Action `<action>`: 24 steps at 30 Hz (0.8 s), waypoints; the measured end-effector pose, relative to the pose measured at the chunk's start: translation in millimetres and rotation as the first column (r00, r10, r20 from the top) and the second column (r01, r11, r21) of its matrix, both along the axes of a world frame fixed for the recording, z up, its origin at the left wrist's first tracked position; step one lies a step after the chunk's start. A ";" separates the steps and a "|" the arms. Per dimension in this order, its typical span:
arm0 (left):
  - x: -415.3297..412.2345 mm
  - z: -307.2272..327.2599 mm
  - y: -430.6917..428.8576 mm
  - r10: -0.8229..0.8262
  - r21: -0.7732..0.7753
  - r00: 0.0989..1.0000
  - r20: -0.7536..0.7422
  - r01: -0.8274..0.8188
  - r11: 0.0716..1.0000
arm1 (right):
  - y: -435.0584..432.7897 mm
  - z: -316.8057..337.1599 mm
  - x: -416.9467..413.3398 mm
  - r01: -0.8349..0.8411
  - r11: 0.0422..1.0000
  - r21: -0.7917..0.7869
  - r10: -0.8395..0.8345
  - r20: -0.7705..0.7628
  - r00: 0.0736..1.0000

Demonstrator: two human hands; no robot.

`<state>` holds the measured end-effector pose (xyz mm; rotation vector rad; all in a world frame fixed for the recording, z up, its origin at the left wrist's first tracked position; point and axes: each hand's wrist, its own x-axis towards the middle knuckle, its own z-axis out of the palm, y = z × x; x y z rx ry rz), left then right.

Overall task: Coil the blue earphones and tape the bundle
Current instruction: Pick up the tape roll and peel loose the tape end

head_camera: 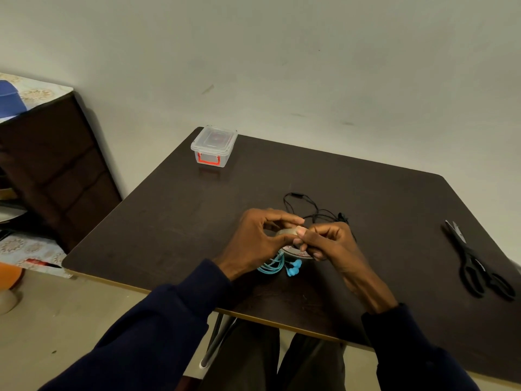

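The blue earphones (pixel 277 266) sit in a loose coil just on the near side of the tape (pixel 285 232), beneath the hands, so the coiling looks done. Taping is not: no strip shows on the bundle. The left hand (pixel 253 241) grips the tape, fingers curled round it. The right hand (pixel 327 244) pinches at its rim, probably lifting the free end, though the fingers hide it. Scissors (pixel 476 263) lie untouched well right of the tape, black earphones (pixel 310 207) just behind it.

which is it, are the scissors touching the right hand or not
Apart. The head view shows bare table between the scissors and the right hand, which holds the tape roll.
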<state>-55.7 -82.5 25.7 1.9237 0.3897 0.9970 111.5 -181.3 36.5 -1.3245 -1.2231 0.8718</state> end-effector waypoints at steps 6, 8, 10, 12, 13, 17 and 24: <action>17.9 -9.0 34.8 -0.025 -0.249 0.979 0.201 0.076 0.966 | 26.9 -4.1 23.1 -0.027 0.997 0.066 0.041 -0.224 0.974; 25.8 -11.1 47.8 -0.021 -0.319 0.971 0.237 0.098 0.943 | 40.3 -6.7 30.1 -0.024 0.997 0.079 0.041 -0.232 0.972; 33.0 -13.4 60.0 -0.026 -0.366 0.964 0.263 0.125 0.922 | 52.6 -9.4 34.8 0.007 0.996 0.090 0.015 -0.240 0.971; 40.7 -15.7 70.7 -0.037 -0.388 0.960 0.277 0.147 0.910 | 64.1 -11.9 40.7 0.033 0.996 0.087 -0.007 -0.283 0.959; 44.2 -16.9 74.7 -0.042 -0.390 0.959 0.279 0.153 0.908 | 69.2 -13.0 43.3 0.031 0.997 0.075 -0.008 -0.289 0.957; 53.5 -24.9 83.2 -0.073 -0.371 0.959 0.275 0.176 0.912 | 82.8 -21.2 47.4 0.021 1.000 0.005 -0.019 -0.234 0.972; 58.1 -34.6 84.9 -0.054 -0.453 0.952 0.302 0.193 0.870 | 86.0 -20.8 45.5 0.043 0.999 0.019 -0.032 -0.393 0.919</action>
